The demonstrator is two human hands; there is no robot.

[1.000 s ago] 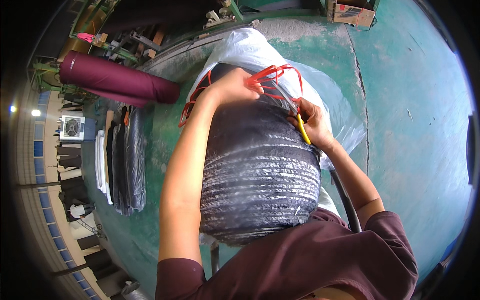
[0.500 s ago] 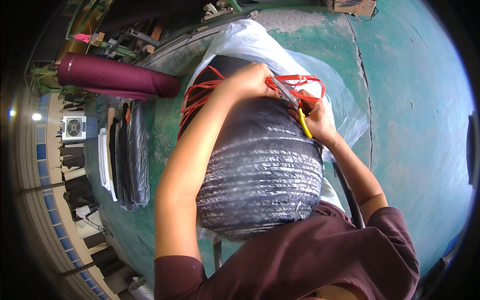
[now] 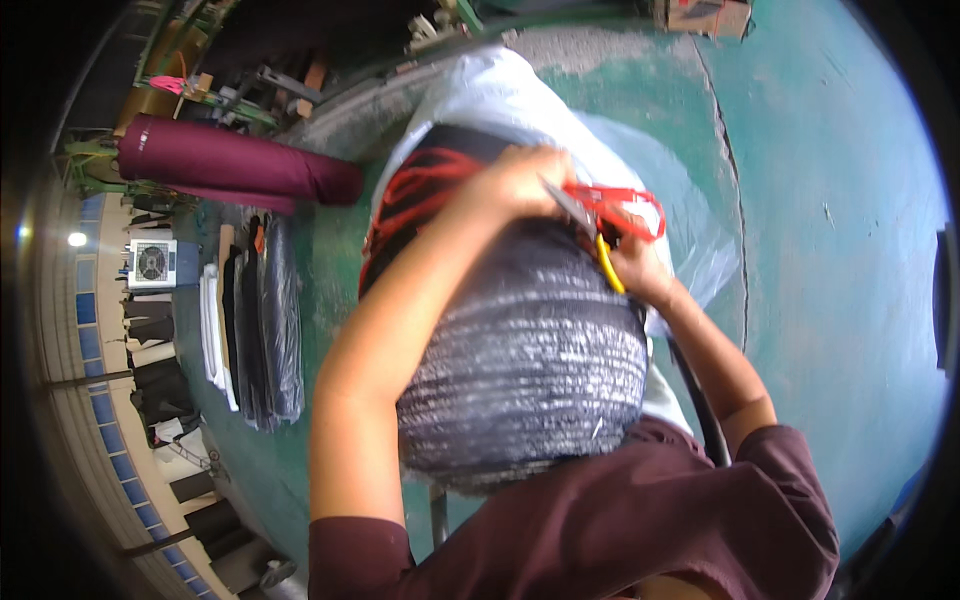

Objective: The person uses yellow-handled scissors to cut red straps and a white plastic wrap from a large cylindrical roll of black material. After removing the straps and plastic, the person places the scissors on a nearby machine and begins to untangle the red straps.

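Observation:
A large roll of dark fabric (image 3: 530, 370) stands before me, its layered end facing my body. Over its far part, my left hand (image 3: 528, 182) is closed on red plastic cord, whose loose strands (image 3: 425, 180) trail down the roll's left side. My right hand (image 3: 640, 262) grips a pair of scissors with a yellow handle (image 3: 608, 265); the blades point up and left toward my left hand. Beside the scissors, a looped red bunch of the cord (image 3: 635, 208) runs between both hands. Motion blurs the fingertips, and the exact cord contact is partly hidden.
Clear plastic wrap (image 3: 490, 85) covers the roll's far end and spreads right. At left, a maroon fabric roll (image 3: 230, 165) rests by a green machine frame. Wrapped dark rolls (image 3: 280, 330) lie below it. A cardboard box (image 3: 708, 17) sits at the far right on the green floor (image 3: 830, 230).
Both hands have shifted slightly right and toward me, with the scissors and red cord moving along. The whole view has also tipped a little.

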